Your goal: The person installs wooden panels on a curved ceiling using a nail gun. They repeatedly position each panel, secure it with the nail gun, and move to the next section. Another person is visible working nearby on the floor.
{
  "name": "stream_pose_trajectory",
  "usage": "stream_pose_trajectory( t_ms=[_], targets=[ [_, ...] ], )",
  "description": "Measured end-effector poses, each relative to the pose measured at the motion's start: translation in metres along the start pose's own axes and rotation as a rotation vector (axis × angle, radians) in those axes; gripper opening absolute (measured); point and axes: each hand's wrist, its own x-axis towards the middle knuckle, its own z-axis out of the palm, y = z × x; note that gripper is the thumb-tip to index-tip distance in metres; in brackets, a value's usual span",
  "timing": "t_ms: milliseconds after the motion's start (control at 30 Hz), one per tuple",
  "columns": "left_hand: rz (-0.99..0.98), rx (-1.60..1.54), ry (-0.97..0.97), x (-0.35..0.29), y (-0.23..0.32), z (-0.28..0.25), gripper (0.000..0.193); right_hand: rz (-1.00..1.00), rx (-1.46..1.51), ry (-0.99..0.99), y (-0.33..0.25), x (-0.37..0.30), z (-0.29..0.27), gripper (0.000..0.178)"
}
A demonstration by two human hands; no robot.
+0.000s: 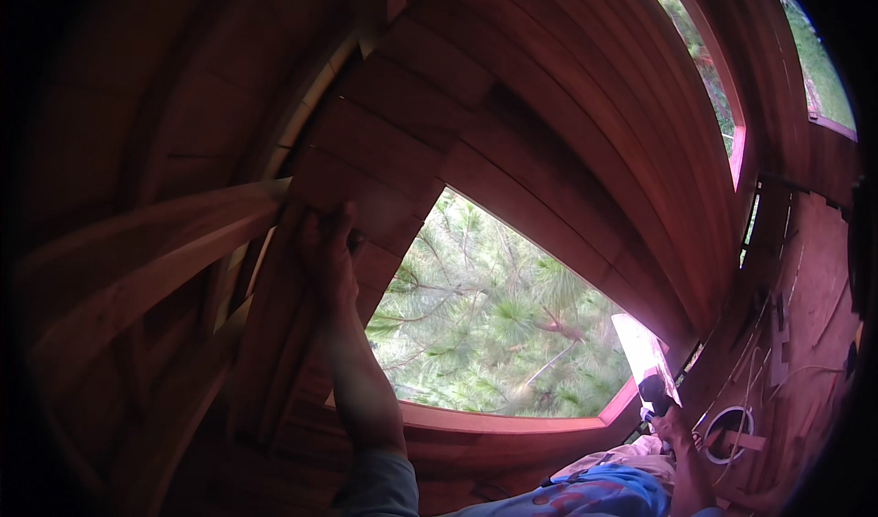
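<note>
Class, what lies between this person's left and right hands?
In the head view, between the left hand and the right hand lie some wooden wall and the window, with green branches outside.

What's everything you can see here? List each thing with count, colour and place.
Plank wall: one, reddish brown, centre to upper right
Wooden beams: several, brown, left
Window openings: three clear ones, centre, upper right, far right
Foliage: uncountable, green, beyond the openings
Dark tool: one, black, lower right, kind unclear
Round object: one, pale-rimmed, lower right
Loose wood pieces: several, brown, lower right
Cord: count unclear, pale, right
Shirt: one, blue, bottom
Left hand: one, shadowed, at the planks; contents unclear
Right hand: one, shadowed, lower right, gripping the tool
</note>
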Motion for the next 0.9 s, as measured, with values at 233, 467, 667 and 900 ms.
stream_pose_trajectory(
  t_ms=[233,467,667,900],
  targets=[
    [0.001,-0.007,0.022,-0.009,0.005,-0.001,0.034,-0.225,0.016,0.129,-0.033,-0.018,-0.018,0.038],
    [-0.064,0.035,0.051,-0.011,0.004,-0.005,0.04,-0.308,0.432,-0.131,-0.218,-0.056,-0.09,0.032],
    [-0.095,-0.029,0.023,-0.011,0.008,-0.001,0.04,-0.783,0.445,-0.07,-0.337,-0.083,-0.14,0.06],
    [-0.038,-0.199,-0.072,0.001,-0.01,-0.003,0.033,-0.801,0.592,-0.171,-0.398,-0.1,-0.162,0.043]
  ],
)
